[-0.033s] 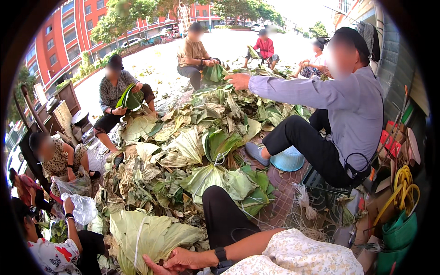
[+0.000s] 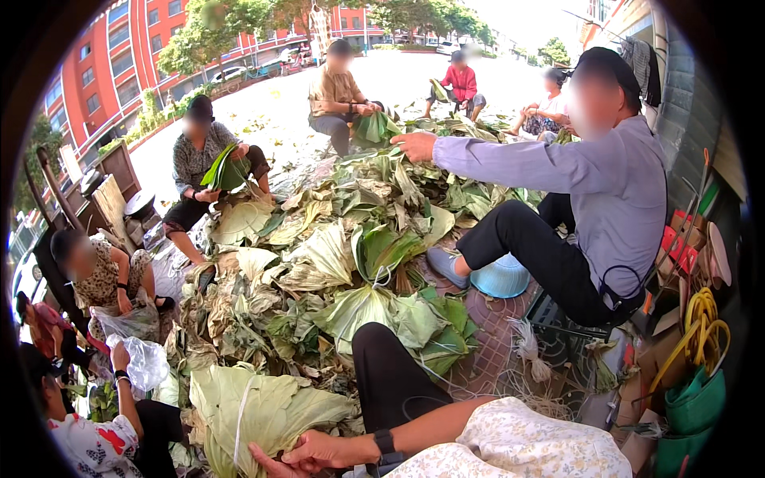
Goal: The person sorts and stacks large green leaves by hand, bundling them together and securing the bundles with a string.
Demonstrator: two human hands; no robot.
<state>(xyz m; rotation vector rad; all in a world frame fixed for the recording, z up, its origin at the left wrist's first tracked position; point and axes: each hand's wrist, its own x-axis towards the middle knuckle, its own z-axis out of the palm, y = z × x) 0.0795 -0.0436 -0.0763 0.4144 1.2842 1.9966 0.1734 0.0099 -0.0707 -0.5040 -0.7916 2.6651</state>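
Observation:
A fan-shaped bundle of large pale green dried leaves (image 2: 303,406) lies low in front of me, with a white string (image 2: 242,410) running across it. At the lower edge of the picture, my left hand (image 2: 269,462) is partly cut off; its fingers lie against the bundle's lower side, near the string. My right hand (image 2: 320,448), with a black watch on the wrist, comes in from the right. Its fingertips are pressed together beside the left hand, and what they pinch is too small to make out. The bundle's stem end is hidden.
A big heap of dry leaves (image 2: 311,275) spreads ahead, with a tied leaf bundle (image 2: 362,311) near my knee. Co-workers sit around it; one at right stretches out an arm (image 2: 510,155). Further right are a blue basin (image 2: 500,276), pale string strands (image 2: 529,350) and a yellow hose (image 2: 701,327).

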